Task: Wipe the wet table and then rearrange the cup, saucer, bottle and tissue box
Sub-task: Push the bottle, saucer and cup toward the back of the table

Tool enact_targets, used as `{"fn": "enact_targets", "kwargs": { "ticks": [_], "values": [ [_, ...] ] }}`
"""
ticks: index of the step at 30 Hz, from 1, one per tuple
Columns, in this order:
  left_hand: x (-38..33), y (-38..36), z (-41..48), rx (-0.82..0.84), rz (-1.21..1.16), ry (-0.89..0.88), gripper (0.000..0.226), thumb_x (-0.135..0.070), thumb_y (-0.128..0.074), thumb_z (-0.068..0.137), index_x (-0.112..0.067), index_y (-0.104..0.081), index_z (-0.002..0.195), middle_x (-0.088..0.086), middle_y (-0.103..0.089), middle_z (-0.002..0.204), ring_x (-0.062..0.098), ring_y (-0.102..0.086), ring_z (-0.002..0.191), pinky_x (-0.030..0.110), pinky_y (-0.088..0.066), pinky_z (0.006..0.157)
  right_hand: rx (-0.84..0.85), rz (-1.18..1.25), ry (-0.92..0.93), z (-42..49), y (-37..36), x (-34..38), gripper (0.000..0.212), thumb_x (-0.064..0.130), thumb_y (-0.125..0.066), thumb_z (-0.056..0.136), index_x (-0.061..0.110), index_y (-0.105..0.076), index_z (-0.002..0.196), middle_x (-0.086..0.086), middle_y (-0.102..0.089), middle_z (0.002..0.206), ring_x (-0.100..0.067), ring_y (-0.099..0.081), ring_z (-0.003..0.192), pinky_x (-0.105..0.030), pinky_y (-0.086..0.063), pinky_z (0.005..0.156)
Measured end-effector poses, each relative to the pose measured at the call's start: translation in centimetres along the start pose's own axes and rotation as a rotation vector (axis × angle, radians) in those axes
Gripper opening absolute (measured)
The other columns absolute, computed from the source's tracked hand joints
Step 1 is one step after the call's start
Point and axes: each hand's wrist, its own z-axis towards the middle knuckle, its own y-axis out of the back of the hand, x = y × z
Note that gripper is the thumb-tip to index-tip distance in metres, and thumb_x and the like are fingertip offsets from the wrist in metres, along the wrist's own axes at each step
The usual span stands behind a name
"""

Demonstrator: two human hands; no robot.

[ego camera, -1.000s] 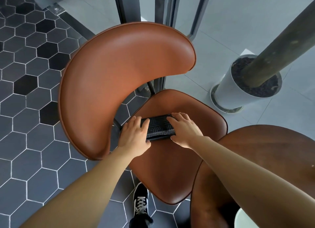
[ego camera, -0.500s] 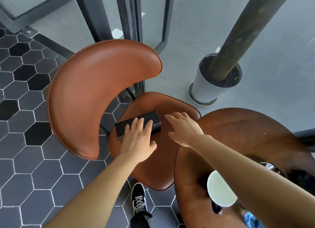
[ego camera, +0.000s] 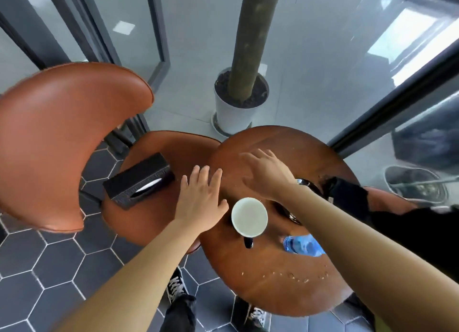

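A black tissue box (ego camera: 139,180) lies on the brown leather chair seat (ego camera: 159,215) at the left, with nothing touching it. My left hand (ego camera: 201,200) hovers with straight fingers between the box and the round wooden table (ego camera: 280,277). My right hand (ego camera: 268,175) is spread open above the table's far side. A white-lined cup (ego camera: 249,217) with a dark handle stands on the table. The dark saucer (ego camera: 289,211) is mostly hidden under my right forearm. A clear blue bottle (ego camera: 304,246) lies partly under that arm. Water drops (ego camera: 295,276) dot the near tabletop.
The chair's curved brown backrest (ego camera: 62,138) rises at the left. A white planter (ego camera: 236,108) with a thick trunk stands beyond the table. Glass walls with dark frames close in at the back and right. A black object (ego camera: 347,194) sits at the table's right edge.
Both hands have let go of the tissue box, which stays on the chair seat, and have swung right toward the table. The view turned right, bringing the cup and bottle into sight.
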Motion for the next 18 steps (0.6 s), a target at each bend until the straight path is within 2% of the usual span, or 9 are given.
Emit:
{"fn": "enact_targets", "kwargs": {
  "ticks": [4, 7, 9, 12, 16, 18],
  "values": [
    [-4.3, -1.3, -1.1, -0.008, -0.013, -0.001, 0.079, -0.055, -0.050, 0.095, -0.022, -0.016, 0.158, 0.016, -0.023, 0.164, 0.037, -0.016, 0.153, 0.056, -0.022, 0.121, 0.014, 0.026, -0.019, -3.7, -0.6, -4.7, 0.060, 0.036, -0.065, 0.090, 0.028, -0.045, 0.146, 0.001, -0.054, 0.137, -0.027, -0.046, 0.129, -0.041, -0.052, 0.093],
    [-6.5, -2.8, -2.9, -0.027, -0.016, 0.030, 0.079, -0.051, -0.059, 0.090, -0.018, -0.028, 0.154, 0.018, -0.035, 0.159, 0.039, -0.027, 0.149, 0.059, -0.032, 0.117, -0.037, 0.076, -0.008, -6.5, -1.1, -8.0, 0.050, 0.032, -0.065, 0.090, 0.024, -0.054, 0.138, -0.003, -0.060, 0.121, -0.029, -0.053, 0.115, -0.036, -0.048, 0.088],
    [-7.8, -3.8, -4.6, -0.046, -0.015, 0.064, 0.079, -0.047, -0.066, 0.086, -0.016, -0.035, 0.151, 0.020, -0.041, 0.154, 0.041, -0.034, 0.145, 0.060, -0.036, 0.113, -0.025, 0.114, -0.005, -8.3, -1.6, -9.5, 0.044, 0.032, -0.064, 0.091, 0.024, -0.058, 0.134, -0.002, -0.061, 0.119, -0.028, -0.054, 0.115, -0.035, -0.047, 0.088],
    [-10.1, -5.4, -7.2, -0.126, -0.030, 0.084, 0.077, -0.041, -0.072, 0.081, -0.012, -0.040, 0.145, 0.023, -0.047, 0.147, 0.045, -0.042, 0.138, 0.061, -0.040, 0.108, 0.015, 0.198, 0.001, -11.1, -2.7, -10.9, 0.042, 0.041, -0.064, 0.092, 0.022, -0.063, 0.130, -0.002, -0.063, 0.124, -0.025, -0.054, 0.119, -0.037, -0.048, 0.093],
    [-12.9, -8.0, -10.9, -0.190, -0.041, 0.085, 0.071, -0.039, -0.066, 0.085, -0.010, -0.042, 0.144, 0.023, -0.044, 0.148, 0.046, -0.039, 0.140, 0.061, -0.038, 0.111, 0.024, 0.288, 0.005, -14.7, -3.6, -11.7, 0.056, 0.059, -0.060, 0.089, 0.026, -0.062, 0.134, 0.005, -0.062, 0.127, -0.018, -0.054, 0.121, -0.033, -0.047, 0.091],
    [-12.9, -9.5, -12.2, -0.185, -0.076, 0.141, 0.070, -0.037, -0.065, 0.086, -0.009, -0.042, 0.146, 0.023, -0.043, 0.149, 0.046, -0.037, 0.142, 0.061, -0.037, 0.113, 0.034, 0.318, 0.005, -16.2, -4.0, -11.8, 0.064, 0.070, -0.057, 0.084, 0.031, -0.059, 0.135, 0.010, -0.059, 0.130, -0.016, -0.051, 0.124, -0.036, -0.049, 0.093]
  ]
}}
